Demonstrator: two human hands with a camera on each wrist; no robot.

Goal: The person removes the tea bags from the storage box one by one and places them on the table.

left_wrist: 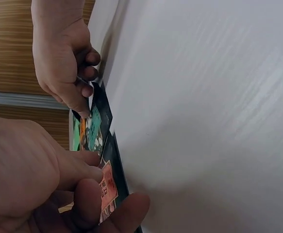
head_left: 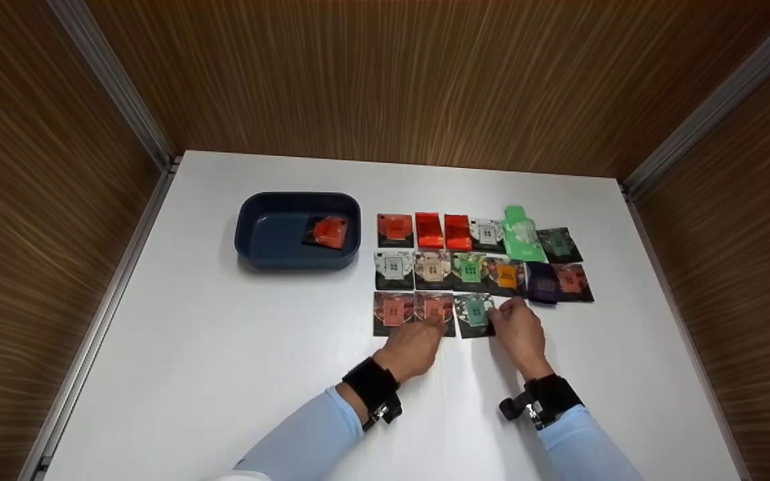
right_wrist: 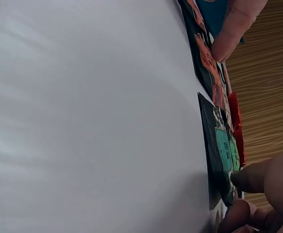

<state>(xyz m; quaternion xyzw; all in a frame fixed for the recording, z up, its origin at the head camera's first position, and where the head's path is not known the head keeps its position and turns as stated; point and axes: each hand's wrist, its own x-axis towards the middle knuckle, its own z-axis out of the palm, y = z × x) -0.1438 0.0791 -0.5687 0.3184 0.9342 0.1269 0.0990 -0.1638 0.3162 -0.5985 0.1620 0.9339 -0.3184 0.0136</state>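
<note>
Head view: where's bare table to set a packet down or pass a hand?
Bare table lies left of the left hand, in front of the navy tray; a bare strip also runs behind the packet rows. The tray floor left of its orange packet is free. Crowded: the packet rows, where the right hand also works.

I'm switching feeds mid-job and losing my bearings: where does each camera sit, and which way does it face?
Head: above, looking forward and down at the white table, sachet rows and navy tray; both forearms and hands show.
Left wrist: low beside the left hand, facing along the table; its fingers touch the red-label sachet.
Right wrist: low beside the right hand, facing the sachet edges; its fingertips touch the teal-label sachet.
Both wrist views share the two front sachets and the opposite hand.
</note>
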